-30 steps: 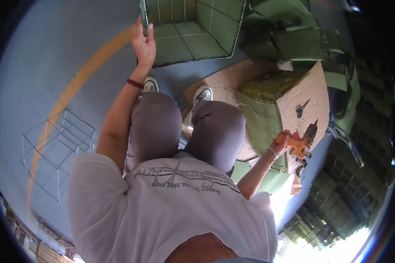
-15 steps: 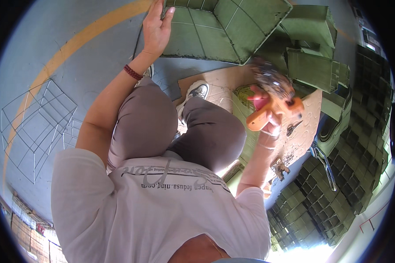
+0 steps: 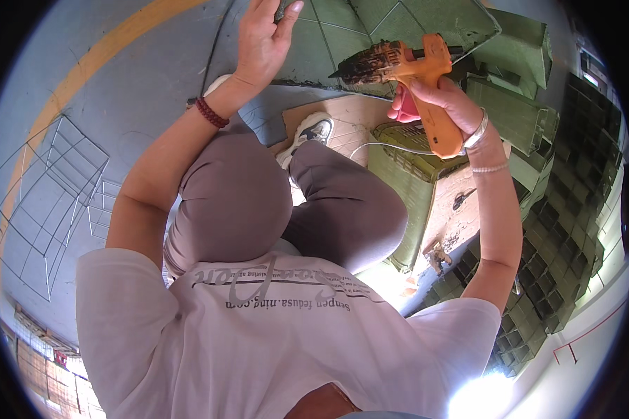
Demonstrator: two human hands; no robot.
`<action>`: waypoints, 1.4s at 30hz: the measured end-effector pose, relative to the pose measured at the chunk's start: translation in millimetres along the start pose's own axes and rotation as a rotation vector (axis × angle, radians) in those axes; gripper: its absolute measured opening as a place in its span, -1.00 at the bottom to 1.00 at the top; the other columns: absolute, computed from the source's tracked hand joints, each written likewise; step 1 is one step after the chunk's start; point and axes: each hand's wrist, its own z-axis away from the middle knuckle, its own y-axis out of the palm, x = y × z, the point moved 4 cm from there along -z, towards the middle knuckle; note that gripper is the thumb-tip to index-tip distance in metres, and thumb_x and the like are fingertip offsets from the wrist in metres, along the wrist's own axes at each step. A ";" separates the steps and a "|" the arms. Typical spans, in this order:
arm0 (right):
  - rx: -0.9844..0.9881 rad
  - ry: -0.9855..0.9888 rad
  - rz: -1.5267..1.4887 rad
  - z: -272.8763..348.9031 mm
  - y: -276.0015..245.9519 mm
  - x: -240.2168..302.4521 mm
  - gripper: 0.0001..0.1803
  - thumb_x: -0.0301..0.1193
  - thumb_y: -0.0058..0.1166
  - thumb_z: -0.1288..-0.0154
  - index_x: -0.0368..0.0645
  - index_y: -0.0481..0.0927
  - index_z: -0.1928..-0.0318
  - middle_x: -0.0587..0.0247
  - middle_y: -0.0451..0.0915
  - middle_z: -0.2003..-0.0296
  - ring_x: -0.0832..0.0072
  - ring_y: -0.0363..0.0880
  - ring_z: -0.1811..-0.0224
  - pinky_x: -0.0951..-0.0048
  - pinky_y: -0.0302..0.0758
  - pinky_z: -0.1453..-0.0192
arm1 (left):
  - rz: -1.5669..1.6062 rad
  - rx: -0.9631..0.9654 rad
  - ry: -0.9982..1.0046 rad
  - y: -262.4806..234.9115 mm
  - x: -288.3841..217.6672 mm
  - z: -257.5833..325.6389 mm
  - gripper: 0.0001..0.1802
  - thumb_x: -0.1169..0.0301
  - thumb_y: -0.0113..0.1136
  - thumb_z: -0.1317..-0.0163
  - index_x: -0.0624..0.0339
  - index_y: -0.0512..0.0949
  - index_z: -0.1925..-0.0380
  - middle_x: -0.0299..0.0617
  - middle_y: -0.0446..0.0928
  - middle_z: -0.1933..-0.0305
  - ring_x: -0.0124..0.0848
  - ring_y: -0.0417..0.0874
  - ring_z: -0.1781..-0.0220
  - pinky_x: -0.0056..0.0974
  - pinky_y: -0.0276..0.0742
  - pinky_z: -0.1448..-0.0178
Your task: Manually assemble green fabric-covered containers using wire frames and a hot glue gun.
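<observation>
An orange hot glue gun is in my right hand. My fingers wrap its handle beside the red trigger, and its blackened, crusted nozzle points left over the near edge of the green box. That large box, green-panelled with a wire grid, lies in front of me, cut off by the top of the picture. My left hand grips the box's left edge, thumb toward the inside and fingertips partly out of view. A thin pale cord runs from the handle's base to the left.
A wire frame stands on the grey floor at left. Cardboard lies under the work, with dark scissors on it. A green basket-like piece is by my right knee. Green boxes are stacked at right; many more line the far right.
My right hand has raised the glue gun up and forward to the box's near edge, its nozzle swinging left. My left hand stays on the box, which sits slightly higher in view.
</observation>
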 end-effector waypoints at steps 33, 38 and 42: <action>0.074 0.217 0.205 -9.2 16.5 37.8 -0.58 -0.09 0.11 -0.24 -0.21 0.46 0.17 0.23 0.58 0.38 0.41 0.62 0.28 0.35 0.57 0.08 | 0.210 -0.022 0.023 -3.6 -0.9 -1.0 -0.42 0.68 0.04 -0.22 0.32 0.21 -0.27 0.06 0.25 -0.31 -0.22 0.36 -0.27 -0.41 0.30 -0.14; 0.048 0.189 0.214 -10.3 13.7 35.1 -0.59 -0.09 0.13 -0.23 -0.20 0.46 0.18 0.24 0.57 0.38 0.41 0.61 0.30 0.35 0.56 0.08 | 0.169 -0.003 0.021 -2.3 -0.9 -0.2 -0.40 0.69 0.03 -0.22 0.30 0.20 -0.29 0.04 0.24 -0.32 -0.23 0.35 -0.29 -0.42 0.29 -0.14; 0.049 0.195 0.218 -14.3 15.0 35.9 -0.59 -0.09 0.13 -0.23 -0.19 0.47 0.19 0.25 0.57 0.38 0.42 0.60 0.31 0.36 0.55 0.09 | 0.633 -0.182 -0.215 13.0 6.4 11.7 -0.39 0.69 -0.01 -0.24 0.27 0.17 -0.31 -0.01 0.18 -0.36 -0.26 0.28 -0.33 -0.41 0.25 -0.21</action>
